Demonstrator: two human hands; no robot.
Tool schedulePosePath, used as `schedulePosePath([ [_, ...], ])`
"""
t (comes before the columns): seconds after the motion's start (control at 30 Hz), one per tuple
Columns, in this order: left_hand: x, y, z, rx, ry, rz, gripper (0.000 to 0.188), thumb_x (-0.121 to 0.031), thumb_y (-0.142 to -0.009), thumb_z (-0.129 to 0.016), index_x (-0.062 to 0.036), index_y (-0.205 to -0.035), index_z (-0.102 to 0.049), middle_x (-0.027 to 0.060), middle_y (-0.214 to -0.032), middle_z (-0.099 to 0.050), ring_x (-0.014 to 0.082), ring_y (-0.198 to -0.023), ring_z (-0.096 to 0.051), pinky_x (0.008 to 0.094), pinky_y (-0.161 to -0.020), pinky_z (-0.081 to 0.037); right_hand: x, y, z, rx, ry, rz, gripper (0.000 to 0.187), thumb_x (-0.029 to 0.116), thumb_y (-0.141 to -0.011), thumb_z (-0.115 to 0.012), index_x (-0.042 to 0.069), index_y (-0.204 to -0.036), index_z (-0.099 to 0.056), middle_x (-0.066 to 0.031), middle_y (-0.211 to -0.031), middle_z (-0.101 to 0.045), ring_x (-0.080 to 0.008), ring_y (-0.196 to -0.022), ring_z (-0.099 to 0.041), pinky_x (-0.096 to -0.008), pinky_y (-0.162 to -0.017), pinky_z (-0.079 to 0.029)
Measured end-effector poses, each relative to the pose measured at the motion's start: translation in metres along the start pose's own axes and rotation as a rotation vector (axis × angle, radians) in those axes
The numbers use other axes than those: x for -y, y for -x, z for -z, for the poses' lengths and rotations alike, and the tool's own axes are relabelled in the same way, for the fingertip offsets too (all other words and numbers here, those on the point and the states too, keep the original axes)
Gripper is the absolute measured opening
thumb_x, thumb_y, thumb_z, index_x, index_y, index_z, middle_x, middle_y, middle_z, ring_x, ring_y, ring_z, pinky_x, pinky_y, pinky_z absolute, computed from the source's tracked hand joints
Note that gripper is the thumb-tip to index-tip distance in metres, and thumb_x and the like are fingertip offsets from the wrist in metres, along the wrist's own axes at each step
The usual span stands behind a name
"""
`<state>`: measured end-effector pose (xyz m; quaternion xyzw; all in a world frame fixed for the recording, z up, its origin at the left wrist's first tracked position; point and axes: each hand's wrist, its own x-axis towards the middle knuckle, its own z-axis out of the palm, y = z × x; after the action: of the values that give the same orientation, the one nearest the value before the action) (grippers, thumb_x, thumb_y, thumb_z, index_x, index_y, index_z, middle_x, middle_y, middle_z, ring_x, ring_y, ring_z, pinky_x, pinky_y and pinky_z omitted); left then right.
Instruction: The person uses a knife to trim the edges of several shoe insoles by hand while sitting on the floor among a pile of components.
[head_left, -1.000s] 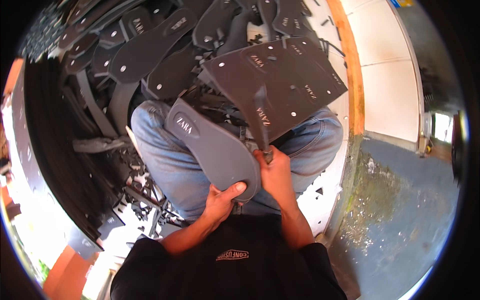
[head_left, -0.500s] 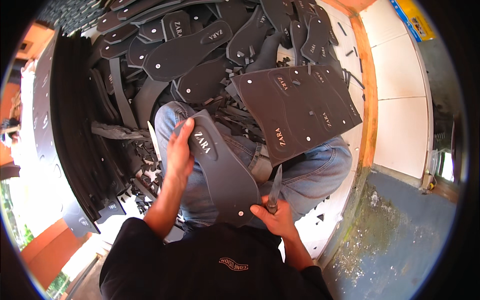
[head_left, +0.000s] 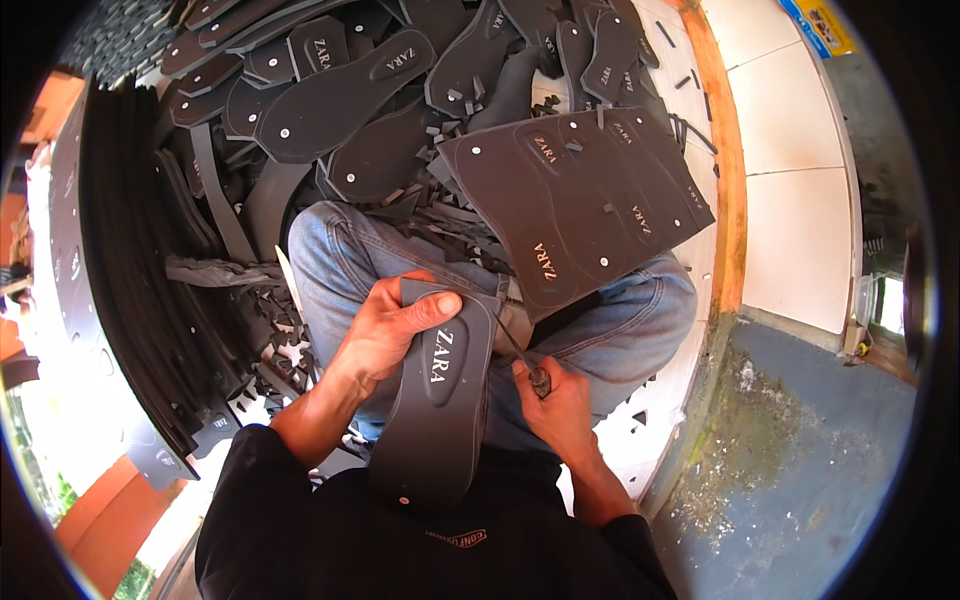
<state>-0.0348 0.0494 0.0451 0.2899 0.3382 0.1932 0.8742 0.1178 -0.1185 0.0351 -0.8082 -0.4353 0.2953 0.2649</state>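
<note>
My left hand [head_left: 392, 322] grips the heel end of a dark grey foam sandal sole [head_left: 420, 420], thumb on top. The sole bears pale lettering in an oval dent, and its wide end reaches back against my black shirt. My right hand [head_left: 557, 405] is closed round the dark handle of a knife [head_left: 538, 380]. The thin blade points up and left, its tip close to the sole's right edge near the heel; whether it touches I cannot tell. Across my left-right spread knees lies a dark foam sheet [head_left: 590, 215] with several sole outlines, beyond the right hand.
Several cut soles [head_left: 345, 95] lie heaped at the far side. Dark offcuts [head_left: 455, 232] are scattered before my legs. A tall stack of foam sheets [head_left: 140, 260] stands at the left. A wooden edge strip [head_left: 733, 200] and a stained grey floor [head_left: 790, 450] lie to the right.
The sole has come nearer my body, its heel end moving down and right. My left hand moved with it. The knife has swung from upright to leaning left, its blade beside the sole's edge.
</note>
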Motion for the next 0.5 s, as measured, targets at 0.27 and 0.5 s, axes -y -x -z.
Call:
schedulePosePath([
  [0.27, 0.000, 0.004, -0.010, -0.013, -0.112, -0.006, 0.023, -0.015, -0.079, -0.071, 0.0010, -0.094, -0.065, 0.0066, -0.087, -0.067, 0.0115, -0.079, -0.062, 0.0250, -0.073, -0.050, 0.037, -0.063, 0.007, 0.045, -0.038, 0.193, 0.022, 0.017, -0.078, -0.063, 0.001, -0.067, -0.054, -0.0212, -0.060, -0.057, -0.0419, -0.061, -0.057, -0.0456, -0.055, -0.045],
  [0.5, -0.022, -0.004, 0.052, -0.681, 0.381, -0.630, 0.015, -0.014, -0.086, -0.062, -0.0026, -0.095, -0.060, 0.0076, -0.088, -0.065, 0.0133, -0.079, -0.063, 0.0255, -0.067, -0.054, -0.013, -0.043, 0.031, -0.230, -0.356, -0.199, 0.034, 0.019, -0.084, -0.064, 0.000, -0.061, -0.047, -0.0012, -0.050, -0.043, -0.0082, -0.048, -0.040, -0.0274, -0.046, -0.033],
])
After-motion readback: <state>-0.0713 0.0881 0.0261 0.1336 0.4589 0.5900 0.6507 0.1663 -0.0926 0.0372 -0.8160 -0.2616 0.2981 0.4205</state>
